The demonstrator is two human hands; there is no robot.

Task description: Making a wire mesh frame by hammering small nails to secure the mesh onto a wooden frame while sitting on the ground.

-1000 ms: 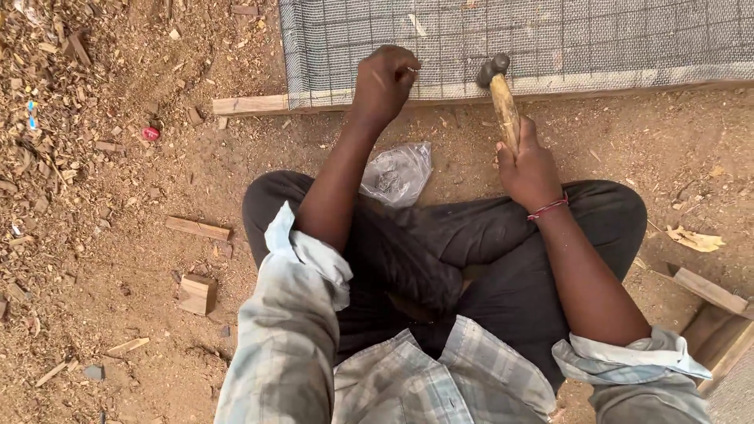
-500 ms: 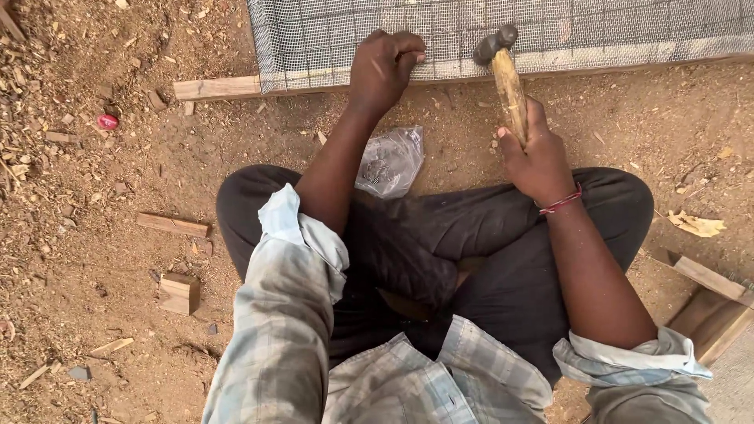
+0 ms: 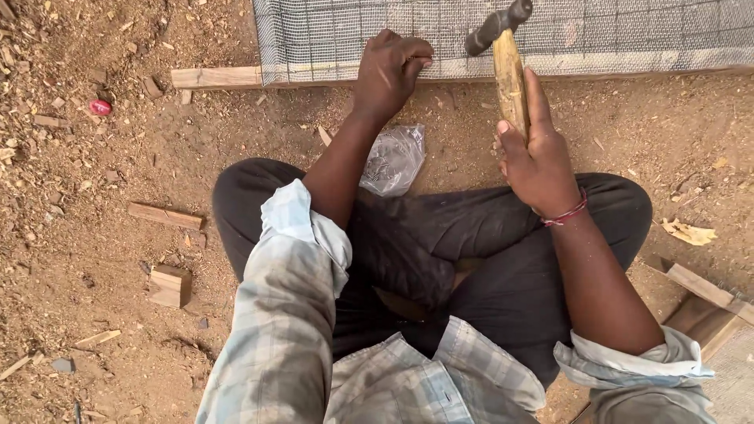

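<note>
Head view shows the right hand [image 3: 542, 161] wrapped low on the hammer [image 3: 504, 55], its stiff, top-heavy head raised over the wire mesh [image 3: 628, 31], while the left hand [image 3: 389, 67] pinches at the wooden frame [image 3: 216, 76].

Open-air carpentry yard on bare earth

I saw no bench: work lay on the dirt ground [image 3: 118, 314], littered with wood chips [image 3: 47, 47] and offcut blocks [image 3: 170, 285]. A wooden frame [image 3: 216, 76] covered in wire mesh [image 3: 353, 31] lay along the top edge, and a wooden-handled hammer [image 3: 509, 71] was in use.
</note>
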